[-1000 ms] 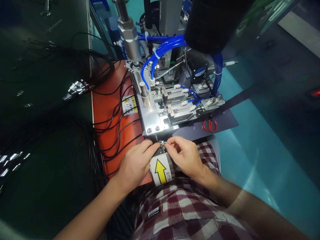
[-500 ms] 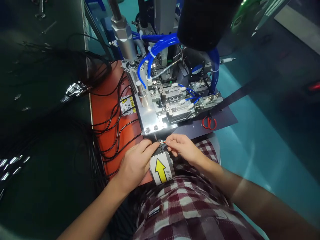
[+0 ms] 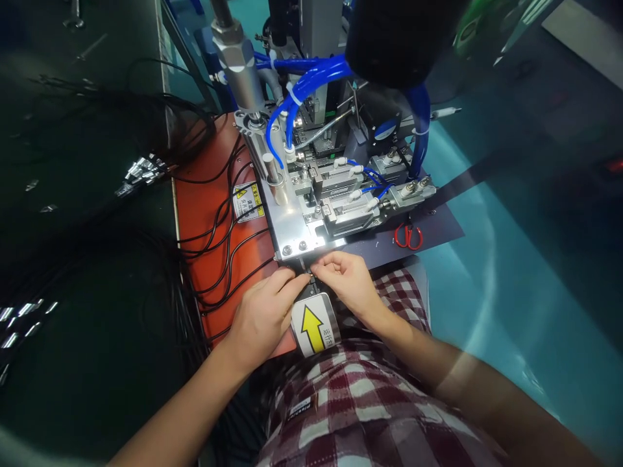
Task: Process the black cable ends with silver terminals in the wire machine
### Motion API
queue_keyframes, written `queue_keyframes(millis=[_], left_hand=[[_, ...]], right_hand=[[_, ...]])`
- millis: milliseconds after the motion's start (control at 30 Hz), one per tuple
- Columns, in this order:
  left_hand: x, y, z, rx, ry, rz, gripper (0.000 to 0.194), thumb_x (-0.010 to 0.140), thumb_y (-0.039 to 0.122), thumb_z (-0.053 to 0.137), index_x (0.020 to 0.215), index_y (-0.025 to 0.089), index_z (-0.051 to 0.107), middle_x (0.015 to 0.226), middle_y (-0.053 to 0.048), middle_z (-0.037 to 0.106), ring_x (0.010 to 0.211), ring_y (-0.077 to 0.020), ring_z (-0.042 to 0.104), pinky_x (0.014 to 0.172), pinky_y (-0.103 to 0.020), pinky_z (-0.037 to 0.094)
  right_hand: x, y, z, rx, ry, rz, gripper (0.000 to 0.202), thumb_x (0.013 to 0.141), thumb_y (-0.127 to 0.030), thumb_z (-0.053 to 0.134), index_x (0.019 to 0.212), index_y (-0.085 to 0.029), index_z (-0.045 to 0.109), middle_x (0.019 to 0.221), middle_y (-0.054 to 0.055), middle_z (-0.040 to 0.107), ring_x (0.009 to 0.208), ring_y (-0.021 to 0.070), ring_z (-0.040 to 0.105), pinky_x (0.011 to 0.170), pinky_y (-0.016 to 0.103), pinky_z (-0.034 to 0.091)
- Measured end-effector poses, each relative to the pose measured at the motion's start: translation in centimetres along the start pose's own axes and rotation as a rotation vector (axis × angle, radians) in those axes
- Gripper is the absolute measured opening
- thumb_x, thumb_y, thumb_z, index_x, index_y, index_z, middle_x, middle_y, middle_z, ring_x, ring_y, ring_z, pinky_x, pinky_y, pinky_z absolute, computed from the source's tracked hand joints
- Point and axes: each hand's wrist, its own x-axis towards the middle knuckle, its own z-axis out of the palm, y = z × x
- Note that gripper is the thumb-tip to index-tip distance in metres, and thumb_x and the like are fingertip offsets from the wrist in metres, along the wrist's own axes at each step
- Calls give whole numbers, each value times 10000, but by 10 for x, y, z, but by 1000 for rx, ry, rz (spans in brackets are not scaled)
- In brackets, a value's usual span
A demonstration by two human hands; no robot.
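At the front edge of the metal machine [image 3: 292, 224], my left hand [image 3: 263, 311] is closed, thumb and forefinger pinched at a narrow guide slot. Facing it, my right hand [image 3: 353, 285] is also closed in a pinch, its fingertips almost touching those of the left. Whatever small piece is between the fingertips is mostly hidden and too small to name. Just below the fingers sits a white plate [image 3: 315, 324] with a yellow arrow. Black cables [image 3: 228, 250] run across the orange-red base [image 3: 219, 214] to the left of my left hand.
Red-handled scissors [image 3: 409, 237] lie on the grey base plate at the right. Blue air tubes [image 3: 321, 78] and a dark cylinder [image 3: 394, 48] overhang the machine. Cable bundles with shiny metal ends [image 3: 146, 172] and a wrench [image 3: 74, 19] lie on the dark table at left.
My right hand has moved left and slightly up, closer to the left fingertips. The small shiny piece seen between the hands is now mostly covered. My left hand has barely moved.
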Motion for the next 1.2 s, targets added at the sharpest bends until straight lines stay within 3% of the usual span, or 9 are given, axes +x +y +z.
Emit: queue_keyframes(millis=[233,400,533,733,900,1033,1200], left_hand=[[1,0,-1,-19,1,11,293,915,124,410,1078,87,652,888,-99,643,749,-186,632,641,-288,527],[1,1,-1,-14,-17,-1,297,918,124,400,1098,106,636,921,-94,645,780,-181,629,667,-287,534],[0,0,0,-22,-13,-1,291,914,121,401,1098,123,627,923,-90,644,785,-179,627,668,-285,536],[-1,0,0,-40,-30,-10,288,910,120,419,1122,130,613,932,-86,640,798,-177,629,685,-282,537],[0,0,0,-49,-27,-15,279,915,128,419,1112,130,617,920,-85,637,786,-173,626,676,-277,537],[1,0,0,-50,-10,-2,267,912,136,434,1097,110,626,905,-93,637,765,-181,629,657,-282,538],[1,1,0,-46,-6,0,276,912,127,426,1097,107,629,907,-95,639,765,-183,631,654,-284,536]], right_hand=[[-4,12,8,-78,107,-194,120,765,-274,607,703,-180,565,503,-84,351,467,83,328,482,232,291],[-6,14,4,-100,129,-215,116,774,-270,594,704,-179,576,511,-78,356,468,83,321,478,229,293],[-7,13,-2,-65,93,-167,101,754,-264,597,704,-180,571,531,-63,420,476,87,359,473,229,303],[-7,4,-3,91,37,50,110,720,-278,597,693,-173,578,615,-21,559,537,105,462,511,238,369],[-1,0,-11,164,-107,213,161,719,-298,608,643,-158,582,511,-66,423,457,70,311,447,230,226],[0,2,-18,182,-153,187,262,745,-403,630,736,-142,621,550,-53,481,457,64,308,448,232,185],[-5,2,-14,138,-144,135,317,759,-468,630,722,-156,590,650,-11,598,457,69,402,460,234,289]])
